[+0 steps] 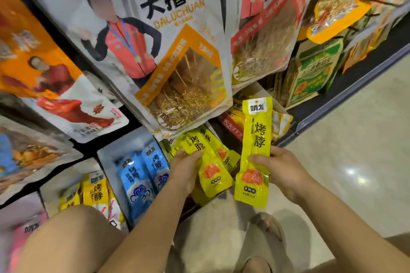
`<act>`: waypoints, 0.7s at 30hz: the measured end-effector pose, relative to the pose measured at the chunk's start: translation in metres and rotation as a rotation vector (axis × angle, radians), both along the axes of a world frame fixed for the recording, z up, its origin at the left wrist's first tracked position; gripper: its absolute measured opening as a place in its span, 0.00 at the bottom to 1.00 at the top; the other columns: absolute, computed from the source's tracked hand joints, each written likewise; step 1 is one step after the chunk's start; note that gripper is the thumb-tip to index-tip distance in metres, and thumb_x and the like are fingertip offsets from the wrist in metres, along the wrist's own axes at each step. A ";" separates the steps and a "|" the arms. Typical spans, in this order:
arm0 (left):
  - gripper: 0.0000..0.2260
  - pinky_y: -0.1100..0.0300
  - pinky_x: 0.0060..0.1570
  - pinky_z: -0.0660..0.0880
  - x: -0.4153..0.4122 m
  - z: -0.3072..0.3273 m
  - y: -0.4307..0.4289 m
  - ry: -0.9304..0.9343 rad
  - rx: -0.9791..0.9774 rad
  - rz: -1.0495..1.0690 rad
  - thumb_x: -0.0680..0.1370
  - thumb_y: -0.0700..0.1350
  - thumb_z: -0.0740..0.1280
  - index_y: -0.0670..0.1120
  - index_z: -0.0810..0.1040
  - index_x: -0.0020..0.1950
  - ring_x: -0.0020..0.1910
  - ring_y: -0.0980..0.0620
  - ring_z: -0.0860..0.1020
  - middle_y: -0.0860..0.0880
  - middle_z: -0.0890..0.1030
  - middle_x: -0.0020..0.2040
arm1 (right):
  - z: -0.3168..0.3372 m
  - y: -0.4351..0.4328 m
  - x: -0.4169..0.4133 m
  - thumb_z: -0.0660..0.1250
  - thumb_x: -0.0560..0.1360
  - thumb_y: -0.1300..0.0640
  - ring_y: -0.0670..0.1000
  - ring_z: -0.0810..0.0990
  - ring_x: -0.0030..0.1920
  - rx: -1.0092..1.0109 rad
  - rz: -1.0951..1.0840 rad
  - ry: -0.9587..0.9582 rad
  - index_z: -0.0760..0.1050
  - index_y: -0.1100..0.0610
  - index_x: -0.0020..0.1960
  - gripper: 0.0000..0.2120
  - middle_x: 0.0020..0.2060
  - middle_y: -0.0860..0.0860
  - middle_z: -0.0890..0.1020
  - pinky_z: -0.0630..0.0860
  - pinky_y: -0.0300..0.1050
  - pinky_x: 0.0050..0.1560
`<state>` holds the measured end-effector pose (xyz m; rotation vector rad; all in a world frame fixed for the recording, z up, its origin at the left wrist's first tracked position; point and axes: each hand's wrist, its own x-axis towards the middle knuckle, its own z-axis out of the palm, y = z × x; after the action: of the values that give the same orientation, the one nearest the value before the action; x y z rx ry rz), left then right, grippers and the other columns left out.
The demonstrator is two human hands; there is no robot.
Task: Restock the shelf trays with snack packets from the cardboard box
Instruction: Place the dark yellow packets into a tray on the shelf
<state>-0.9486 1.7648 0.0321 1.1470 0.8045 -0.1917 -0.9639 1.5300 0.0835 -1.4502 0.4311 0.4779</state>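
**Yellow packets in both hands**

The right hand, at four o'clock, pinches one yellow packet upright by its lower half, with the thumb across the front. The left hand, at six o'clock, grips a bundle of yellow packets just beside it. At seven o'clock sits a tray of blue packets.

Open tiled floor spreads from 2 to 4 o'clock of the right hand, free for passing; the shelf rail bounds it at 1 o'clock. The upright yellow packet that hand holds stands between the 2 hands. At 12 o'clock of the left hand, a hanging Daluchuan skewer bag comes low, its bottom edge just above the yellow packets that hand grips. At 9 o'clock the blue-packet tray lies uncovered. A bare knee crowds the approach at 7 o'clock.
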 end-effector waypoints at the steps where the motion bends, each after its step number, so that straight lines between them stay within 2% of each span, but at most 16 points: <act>1: 0.37 0.50 0.69 0.68 0.005 -0.004 0.001 -0.011 0.003 0.001 0.76 0.33 0.71 0.44 0.55 0.81 0.73 0.42 0.70 0.40 0.65 0.77 | -0.002 -0.001 0.001 0.73 0.75 0.62 0.59 0.87 0.49 -0.008 0.003 0.003 0.83 0.57 0.55 0.09 0.48 0.56 0.87 0.82 0.59 0.55; 4: 0.38 0.46 0.75 0.62 0.017 -0.010 -0.003 -0.024 0.013 -0.010 0.76 0.35 0.73 0.45 0.57 0.80 0.77 0.45 0.63 0.43 0.59 0.80 | -0.007 -0.002 0.003 0.73 0.75 0.61 0.57 0.87 0.49 -0.029 0.017 0.003 0.84 0.56 0.54 0.08 0.48 0.54 0.88 0.82 0.57 0.54; 7: 0.39 0.47 0.73 0.64 0.026 -0.017 -0.011 -0.040 0.022 -0.035 0.76 0.34 0.72 0.48 0.56 0.81 0.78 0.45 0.62 0.44 0.58 0.81 | -0.009 -0.001 0.005 0.73 0.75 0.62 0.56 0.87 0.48 -0.049 0.017 0.011 0.84 0.56 0.53 0.08 0.47 0.53 0.88 0.82 0.56 0.54; 10: 0.39 0.55 0.65 0.68 0.030 -0.028 -0.020 -0.008 0.209 -0.088 0.76 0.36 0.73 0.48 0.57 0.81 0.76 0.48 0.66 0.46 0.65 0.78 | -0.011 0.000 0.007 0.73 0.74 0.61 0.56 0.87 0.49 -0.076 0.019 0.017 0.84 0.56 0.53 0.07 0.47 0.52 0.88 0.82 0.56 0.54; 13: 0.36 0.58 0.65 0.71 0.033 -0.031 -0.028 0.007 0.410 -0.159 0.77 0.40 0.73 0.47 0.58 0.81 0.73 0.47 0.71 0.45 0.70 0.75 | -0.014 0.002 0.010 0.73 0.74 0.61 0.55 0.87 0.48 -0.112 0.032 0.014 0.84 0.56 0.52 0.07 0.46 0.52 0.88 0.82 0.55 0.54; 16: 0.39 0.55 0.67 0.72 0.036 -0.027 -0.031 0.062 0.560 -0.217 0.78 0.43 0.73 0.45 0.53 0.82 0.72 0.46 0.72 0.43 0.71 0.74 | -0.016 0.004 0.012 0.73 0.74 0.61 0.54 0.87 0.48 -0.139 0.050 0.009 0.84 0.55 0.52 0.07 0.46 0.52 0.88 0.82 0.54 0.53; 19: 0.39 0.59 0.60 0.74 0.033 -0.022 -0.029 0.048 0.667 -0.231 0.76 0.45 0.75 0.44 0.56 0.81 0.67 0.49 0.75 0.45 0.74 0.71 | -0.016 0.010 0.012 0.73 0.74 0.61 0.54 0.87 0.47 -0.148 0.069 0.017 0.84 0.54 0.52 0.07 0.46 0.52 0.88 0.82 0.52 0.51; 21: 0.37 0.58 0.58 0.75 0.028 -0.018 -0.025 0.032 0.690 -0.227 0.76 0.46 0.75 0.42 0.60 0.80 0.65 0.49 0.77 0.45 0.75 0.69 | -0.017 0.015 0.013 0.73 0.74 0.61 0.54 0.87 0.47 -0.163 0.088 0.012 0.84 0.54 0.51 0.07 0.46 0.51 0.88 0.82 0.54 0.53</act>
<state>-0.9204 1.7398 0.0142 1.8932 0.7886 -0.1200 -0.9511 1.5447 0.0666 -1.6290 0.4250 0.5323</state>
